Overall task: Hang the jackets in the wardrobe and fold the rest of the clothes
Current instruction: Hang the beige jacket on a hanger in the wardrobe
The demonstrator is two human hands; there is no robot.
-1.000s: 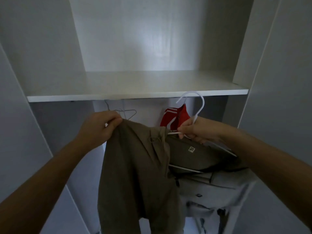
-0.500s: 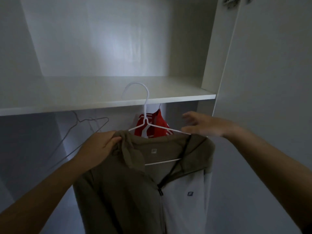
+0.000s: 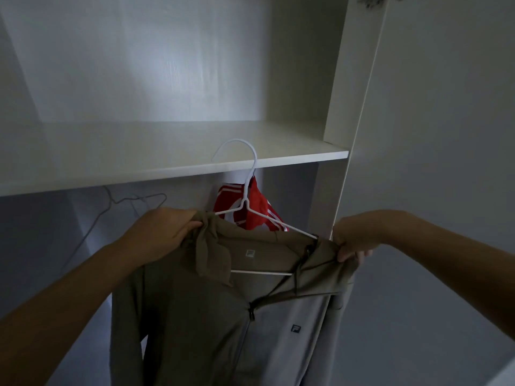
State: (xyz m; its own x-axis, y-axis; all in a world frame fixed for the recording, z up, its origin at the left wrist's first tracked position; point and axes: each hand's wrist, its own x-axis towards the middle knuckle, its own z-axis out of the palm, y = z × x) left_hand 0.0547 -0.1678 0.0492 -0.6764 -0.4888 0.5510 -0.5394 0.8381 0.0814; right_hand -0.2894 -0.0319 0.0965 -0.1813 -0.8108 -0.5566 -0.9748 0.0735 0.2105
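the jacket [image 3: 195,316] is hanging front-on from a white hanger [image 3: 245,203], held up before the open wardrobe [image 3: 338,107] at the level just under its shelf [image 3: 167,151]. it is showing two tones: olive-brown over the collar, shoulders and the left-side front panel, pale grey over the other front panel, which is carrying a small dark logo. a pale label is sitting inside the neck, and the zip is standing open at the top with its dark pull at mid-chest. the hanger's hook is rising in front of the shelf edge, and its lower bar is showing through the open neck.

the left hand [image 3: 164,232] is gripping the bunched collar at one shoulder, fingers curled round the cloth. the right hand [image 3: 356,238] is pinching the other shoulder's fabric between thumb and bent fingers.

behind, a red garment [image 3: 256,210] with white stripes is hanging under the shelf, and a thin wire hanger [image 3: 133,200] is hanging further left.

compared with half a second ago, the right hand, then flat and spread by the hanger's arm, is now clamping the shoulder cloth further right and lower, and the jacket is spreading wider across the hanger; the left hand is keeping its grip
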